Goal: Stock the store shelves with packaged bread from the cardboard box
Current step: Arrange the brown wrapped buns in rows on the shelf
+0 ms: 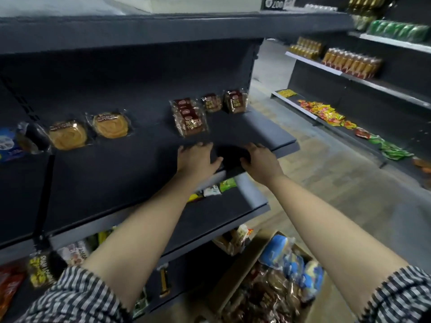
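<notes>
**Operator:** Report stocking status of the shelf (116, 173).

**Inspector:** Partly stocked. At the back of the shelf stand two round golden pastry packs (67, 135), side by side. To their right, across a bare gap, lies a stack of brown packs (190, 120). Two smaller brown packs (211, 102) stand beyond it, near the shelf's right end. A blue pack (9, 143) sits at the far left edge. The front of the shelf is bare.

**Operator:** State of the hands?

**Inspector:** The left hand (198, 157) lies palm down on the shelf near its front edge, fingers spread and roughly straight. The right hand (261, 159) lies just beside it, fingers extended forward, thumb turned inward. Neither hand visibly curls round anything. A dark patch (231, 155) lies between the two thumbs. Whether it is a dark package or only shadow cannot be determined.

**Operator:** Location of the supply?

**Inspector:** The cardboard box (245, 259) stands on the floor, below the hands and to the right. It holds many bread packs (286, 271), blue-wrapped on top and brown beneath, heaped loosely.

**Operator:** Assessment of progress?

**Inspector:** Early to middle stage, as a judgement. A few packs are placed, and most of the stock is in the box. The shelf has room for several more rows.
</notes>
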### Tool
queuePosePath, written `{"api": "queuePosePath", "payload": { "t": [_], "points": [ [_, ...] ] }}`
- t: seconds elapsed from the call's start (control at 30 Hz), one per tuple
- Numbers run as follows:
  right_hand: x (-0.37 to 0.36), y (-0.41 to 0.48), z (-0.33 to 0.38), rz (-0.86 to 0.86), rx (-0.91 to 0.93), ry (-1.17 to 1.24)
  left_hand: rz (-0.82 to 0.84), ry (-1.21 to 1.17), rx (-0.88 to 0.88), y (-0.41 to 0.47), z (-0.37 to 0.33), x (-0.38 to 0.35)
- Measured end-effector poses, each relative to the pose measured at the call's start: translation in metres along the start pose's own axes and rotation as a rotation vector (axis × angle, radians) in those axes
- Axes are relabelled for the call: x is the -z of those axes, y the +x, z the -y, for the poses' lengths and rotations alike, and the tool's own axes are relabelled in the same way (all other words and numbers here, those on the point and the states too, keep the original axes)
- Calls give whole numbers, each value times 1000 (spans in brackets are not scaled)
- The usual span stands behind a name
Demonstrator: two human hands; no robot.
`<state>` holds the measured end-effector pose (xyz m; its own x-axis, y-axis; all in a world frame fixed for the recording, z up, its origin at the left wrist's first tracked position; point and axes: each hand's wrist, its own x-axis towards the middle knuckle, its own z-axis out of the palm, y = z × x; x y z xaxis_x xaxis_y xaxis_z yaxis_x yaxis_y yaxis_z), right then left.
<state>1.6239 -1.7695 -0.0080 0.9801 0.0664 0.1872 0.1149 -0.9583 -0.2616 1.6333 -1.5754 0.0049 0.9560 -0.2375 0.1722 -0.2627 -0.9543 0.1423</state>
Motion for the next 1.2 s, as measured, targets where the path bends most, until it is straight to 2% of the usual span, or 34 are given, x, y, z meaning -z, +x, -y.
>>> {"api": "queuePosePath", "payload": {
  "t": [0.2, 0.3, 0.53, 0.67, 0.93, 1.03, 1.2],
  "points": [
    [17, -94, -49, -22, -195, 32, -4, -122, -201, -34, -79, -18],
    [26, -137, -75, -16, -313, 14, 46, -177, -301, -46, -113, -26],
    [36, -209, -116, -65, -548, 0, 112, -197, -513, -60, -166, -50],
    [23, -237, -121, -56, -655, 24, 146, -195, -559, -64, -172, -70],
    [-52, -303, -104, 82, -872, 108, 393, -134, -608, -94, -146, -141],
    [-76, -319, -94, 136, -926, 142, 458, -86, -634, -112, -135, -167],
    [-108, -343, -85, 227, -974, 206, 566, -136, -631, -133, -127, -201]
  ]
}}
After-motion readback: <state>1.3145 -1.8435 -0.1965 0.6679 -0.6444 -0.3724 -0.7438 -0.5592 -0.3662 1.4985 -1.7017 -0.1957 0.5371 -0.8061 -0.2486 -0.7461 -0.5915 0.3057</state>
